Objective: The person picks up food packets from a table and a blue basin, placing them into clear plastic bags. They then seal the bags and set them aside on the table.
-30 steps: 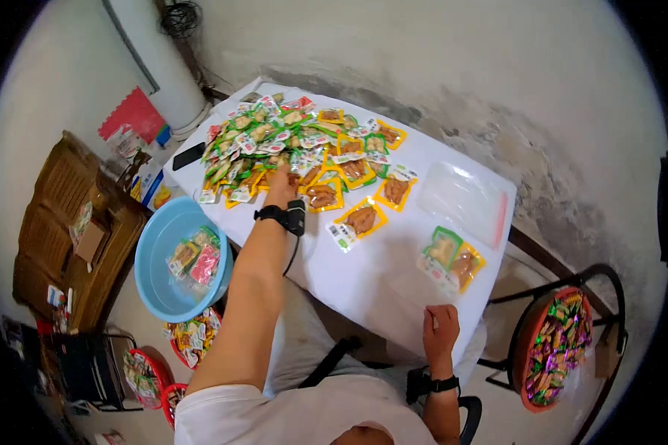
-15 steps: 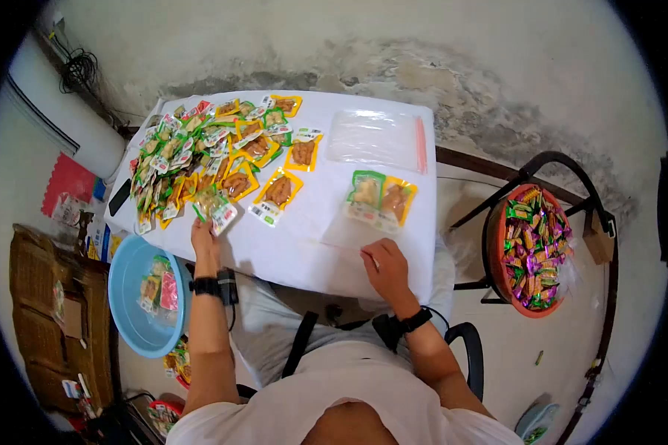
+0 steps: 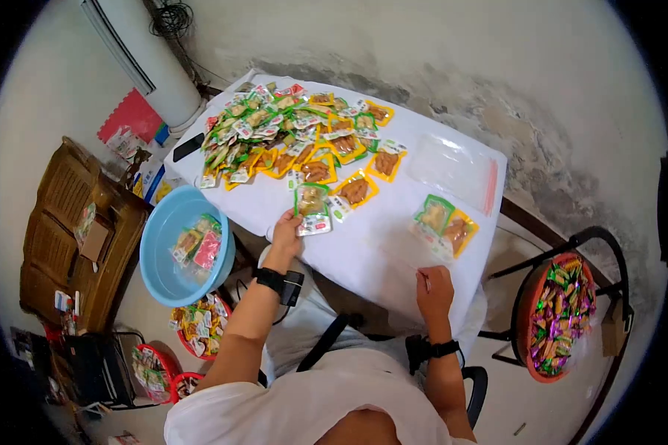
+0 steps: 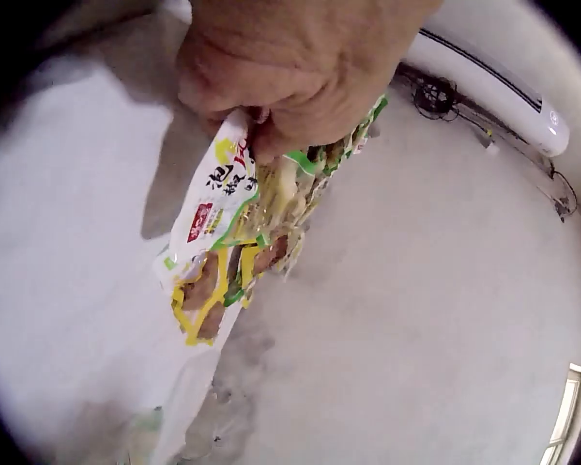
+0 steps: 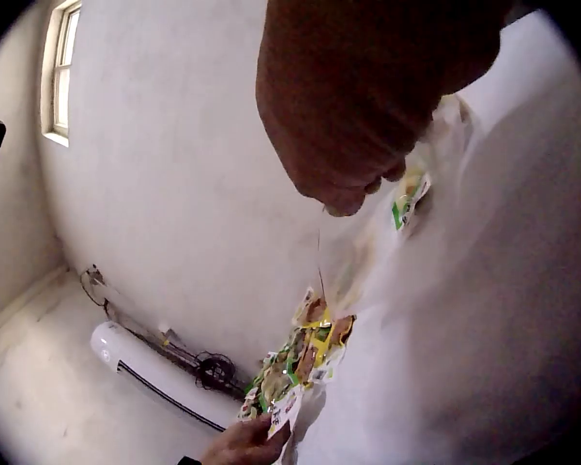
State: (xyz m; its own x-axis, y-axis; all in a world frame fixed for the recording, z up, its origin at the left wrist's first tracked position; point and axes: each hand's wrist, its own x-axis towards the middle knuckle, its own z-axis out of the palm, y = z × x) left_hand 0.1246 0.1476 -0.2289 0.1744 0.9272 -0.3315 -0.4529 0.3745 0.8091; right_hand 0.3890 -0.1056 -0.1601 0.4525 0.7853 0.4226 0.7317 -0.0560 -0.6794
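My left hand (image 3: 284,236) pinches a green-edged snack packet (image 3: 312,200) by its white printed end, at the table's near edge; the left wrist view shows the thumb and fingers closed on that white end. Curled at the near right of the table, my right hand (image 3: 434,291) grips the mouth of a clear plastic bag (image 3: 429,245), whose sheet is faint against the cloth. Inside the bag lie a green-edged packet (image 3: 433,215) and a yellow-edged packet (image 3: 459,231). A large heap of similar packets (image 3: 263,130) covers the far left, with several yellow-edged ones spread beside it.
Flat clear bags (image 3: 453,170) with a red strip lie at the right back of the white-clothed table (image 3: 393,230). A black phone (image 3: 188,147) rests at the left edge. Below stands a blue basin (image 3: 152,252) with packets; a red basin of sweets (image 3: 560,319) sits on a chair at right.
My left hand has drawn back from the heap with a green-edged packet and carried it right along the table's near edge. My right hand stays by the bag. The head view has swung about.
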